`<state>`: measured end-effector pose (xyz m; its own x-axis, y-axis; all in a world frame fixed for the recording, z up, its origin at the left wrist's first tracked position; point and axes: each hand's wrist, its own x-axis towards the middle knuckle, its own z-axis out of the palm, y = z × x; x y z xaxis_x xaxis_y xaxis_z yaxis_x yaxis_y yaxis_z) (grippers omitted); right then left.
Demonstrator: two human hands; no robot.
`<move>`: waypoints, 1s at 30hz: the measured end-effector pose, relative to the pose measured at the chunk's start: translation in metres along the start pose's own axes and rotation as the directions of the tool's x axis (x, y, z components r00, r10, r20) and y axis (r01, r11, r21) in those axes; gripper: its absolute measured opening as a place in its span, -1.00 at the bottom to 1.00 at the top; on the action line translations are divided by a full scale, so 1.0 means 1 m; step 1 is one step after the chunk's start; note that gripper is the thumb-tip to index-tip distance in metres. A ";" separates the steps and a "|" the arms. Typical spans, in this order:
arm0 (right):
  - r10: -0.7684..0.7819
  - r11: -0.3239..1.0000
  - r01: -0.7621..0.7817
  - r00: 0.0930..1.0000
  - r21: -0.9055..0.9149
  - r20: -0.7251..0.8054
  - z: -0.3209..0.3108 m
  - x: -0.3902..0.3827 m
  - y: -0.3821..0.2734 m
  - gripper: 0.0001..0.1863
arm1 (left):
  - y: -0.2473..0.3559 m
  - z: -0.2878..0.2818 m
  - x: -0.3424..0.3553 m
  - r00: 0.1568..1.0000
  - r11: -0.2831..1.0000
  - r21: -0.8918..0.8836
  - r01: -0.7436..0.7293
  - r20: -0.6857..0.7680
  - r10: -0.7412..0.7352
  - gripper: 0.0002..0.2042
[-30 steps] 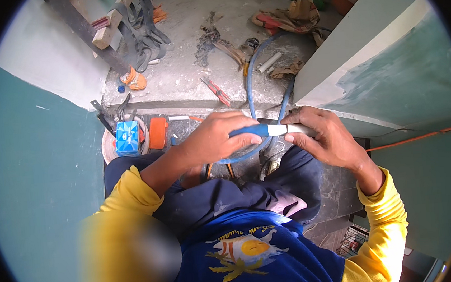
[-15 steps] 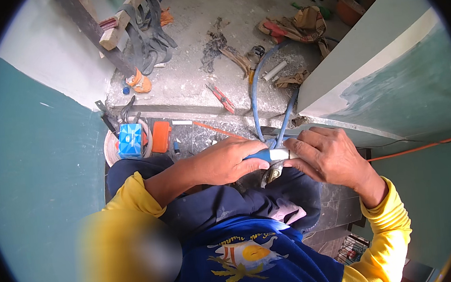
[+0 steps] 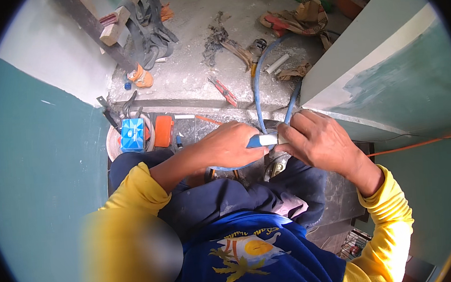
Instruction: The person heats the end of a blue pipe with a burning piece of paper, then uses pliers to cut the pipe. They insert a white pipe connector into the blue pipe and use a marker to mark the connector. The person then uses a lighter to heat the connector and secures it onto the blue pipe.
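Note:
A short blue hose end with a white section (image 3: 268, 139) is held level between my hands above my lap. My left hand (image 3: 230, 146) is closed round the blue end on the left. My right hand (image 3: 313, 140) grips the other end, its fingers covering much of it. Behind them, loops of blue hose (image 3: 257, 97) run up onto the step. Beneath my hands, a metal fitting (image 3: 279, 165) shows between my legs, partly hidden.
A concrete step (image 3: 195, 88) holds red cutters (image 3: 224, 90), pipe scraps (image 3: 277, 62) and crumpled paper sacks (image 3: 295, 20). At front left lie a blue box (image 3: 132, 135), an orange case (image 3: 164, 131) and a coiled roll. Painted walls flank both sides; an orange cable (image 3: 416, 143) runs right.
Both hands dropped lower with the held piece half a second ago and have since risen again. My right hand's fingers now cover more of the white end.

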<state>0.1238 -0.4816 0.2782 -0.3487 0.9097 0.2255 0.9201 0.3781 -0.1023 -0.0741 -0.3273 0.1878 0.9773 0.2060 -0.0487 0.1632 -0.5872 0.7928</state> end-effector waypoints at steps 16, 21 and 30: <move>0.506 0.466 -0.469 0.837 0.750 0.209 0.017 0.041 0.036 -0.55 | -0.006 -0.005 0.001 0.985 0.981 -0.120 0.154 -0.059 -0.162 -0.73; 0.724 0.150 0.026 0.678 0.988 -0.128 0.026 0.047 0.031 -0.46 | -0.017 -0.046 -0.004 0.966 0.549 -0.832 -0.076 -0.198 -0.167 -0.75; 0.625 0.362 0.015 0.738 0.932 -0.254 0.126 0.106 -0.061 -0.69 | -0.002 -0.070 -0.014 0.932 0.567 -0.812 -0.137 -0.299 -0.204 -0.53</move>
<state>0.0081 -0.3862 0.1861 0.3626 0.8641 0.3491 0.1611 0.3108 -0.9367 -0.0970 -0.2743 0.2297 0.8374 0.5460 -0.0252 -0.1506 0.2749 0.9496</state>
